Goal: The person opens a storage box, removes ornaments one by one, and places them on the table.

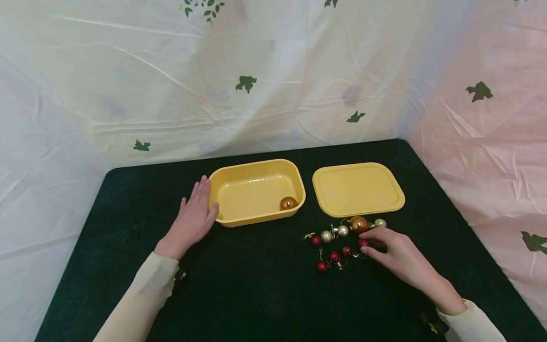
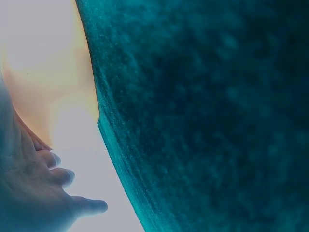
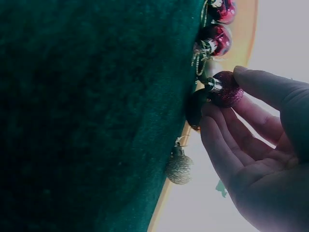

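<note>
My left hand (image 1: 194, 216) lies with straight fingers along the left wall of a yellow plastic container (image 1: 256, 221), its thumb at the near rim. One gold bauble (image 1: 288, 204) sits inside, in the near right corner. My right hand (image 1: 399, 251) pinches a small red glitter bauble (image 3: 227, 89) between thumb and fingertips, its silver cap showing in the right wrist view. Around it lie more Christmas baubles: a larger gold one (image 1: 358, 224), pale gold ones such as this textured bauble (image 3: 178, 169), and several red ones, among them a shiny red bauble (image 1: 334, 257).
A yellow lid (image 1: 359, 189) lies flat to the right of the container, just beyond the baubles. Dark green cloth (image 1: 256, 285) covers the table. A pale curtain with leaf prints (image 1: 171, 95) hangs behind and at the sides.
</note>
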A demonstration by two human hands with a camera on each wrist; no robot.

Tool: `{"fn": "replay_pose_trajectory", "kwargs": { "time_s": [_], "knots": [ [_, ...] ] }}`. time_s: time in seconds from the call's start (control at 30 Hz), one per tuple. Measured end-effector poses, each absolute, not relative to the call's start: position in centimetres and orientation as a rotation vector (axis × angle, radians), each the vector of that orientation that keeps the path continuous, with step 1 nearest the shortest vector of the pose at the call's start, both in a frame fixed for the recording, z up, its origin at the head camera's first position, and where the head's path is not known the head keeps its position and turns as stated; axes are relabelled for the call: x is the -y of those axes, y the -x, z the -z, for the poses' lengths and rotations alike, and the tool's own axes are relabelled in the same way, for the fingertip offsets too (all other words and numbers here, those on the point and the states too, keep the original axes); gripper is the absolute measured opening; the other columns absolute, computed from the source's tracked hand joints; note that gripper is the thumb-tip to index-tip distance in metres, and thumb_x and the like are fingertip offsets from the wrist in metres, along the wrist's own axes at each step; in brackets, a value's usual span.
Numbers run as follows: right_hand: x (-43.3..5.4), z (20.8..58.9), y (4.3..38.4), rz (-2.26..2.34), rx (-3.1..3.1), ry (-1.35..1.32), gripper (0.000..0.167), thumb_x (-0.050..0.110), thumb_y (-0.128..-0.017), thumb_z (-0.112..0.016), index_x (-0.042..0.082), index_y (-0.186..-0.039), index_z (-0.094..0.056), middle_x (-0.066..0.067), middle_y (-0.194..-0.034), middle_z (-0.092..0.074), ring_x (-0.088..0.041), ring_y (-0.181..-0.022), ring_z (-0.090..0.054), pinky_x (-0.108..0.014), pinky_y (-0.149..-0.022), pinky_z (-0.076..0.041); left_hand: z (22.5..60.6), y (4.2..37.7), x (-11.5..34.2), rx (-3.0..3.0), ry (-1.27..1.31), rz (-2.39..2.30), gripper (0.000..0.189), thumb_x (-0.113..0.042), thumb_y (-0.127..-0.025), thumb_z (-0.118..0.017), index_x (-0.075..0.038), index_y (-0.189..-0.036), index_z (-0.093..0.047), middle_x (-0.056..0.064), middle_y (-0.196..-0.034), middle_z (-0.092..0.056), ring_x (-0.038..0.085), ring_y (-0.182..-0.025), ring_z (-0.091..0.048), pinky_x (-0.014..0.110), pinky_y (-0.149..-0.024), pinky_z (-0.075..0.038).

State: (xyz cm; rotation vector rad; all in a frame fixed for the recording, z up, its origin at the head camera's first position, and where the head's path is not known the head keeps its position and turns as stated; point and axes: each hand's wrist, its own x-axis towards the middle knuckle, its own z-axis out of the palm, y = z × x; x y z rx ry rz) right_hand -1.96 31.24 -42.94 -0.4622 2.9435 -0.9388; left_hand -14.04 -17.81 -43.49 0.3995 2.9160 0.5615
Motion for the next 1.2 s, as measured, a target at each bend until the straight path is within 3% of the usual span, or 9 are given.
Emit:
{"fn": "replay_pose_trajectory", "kwargs": {
  "time_s": [0.73, 0.97, 1.2],
  "knots": [
    [-31.0, 43.9, 2.2, 0.878, -2.884, 0.408, 0.027, 0.02, -0.09, -0.082, 0.015, -0.115, -0.074, 0.005, -0.108, -0.073, -0.01, -0.091, -0.071, -0.032, -0.075, -0.06, 43.7, 13.9, 17.9, -2.915, -0.401, -0.576, 0.075, -0.043, -0.111, -0.031, -0.009, -0.166, 0.009, 0.005, -0.173, 0.014, 0.036, -0.159, 0.002, 0.073, -0.119, -0.01],
    [-31.3, 43.6, 1.8, 0.889, -2.897, 0.379, 0.03, 0.018, -0.09, -0.081, 0.015, -0.119, -0.073, 0.005, -0.108, -0.072, -0.008, -0.093, -0.071, -0.026, -0.077, -0.058, 43.6, 13.9, 18.0, -2.91, -0.414, -0.594, 0.074, -0.042, -0.112, -0.031, -0.009, -0.166, 0.008, 0.006, -0.173, 0.013, 0.036, -0.159, 0.002, 0.074, -0.119, -0.01],
    [-32.0, 42.5, 1.2, 0.87, -2.976, 0.333, 0.027, 0.019, -0.093, -0.079, 0.013, -0.119, -0.073, 0.001, -0.109, -0.072, -0.011, -0.093, -0.071, -0.03, -0.077, -0.059, 43.6, 14.0, 18.2, -2.903, -0.427, -0.589, 0.074, -0.042, -0.112, -0.03, -0.01, -0.166, 0.009, 0.006, -0.173, 0.014, 0.035, -0.159, 0.003, 0.073, -0.119, -0.01]
  ]
}}
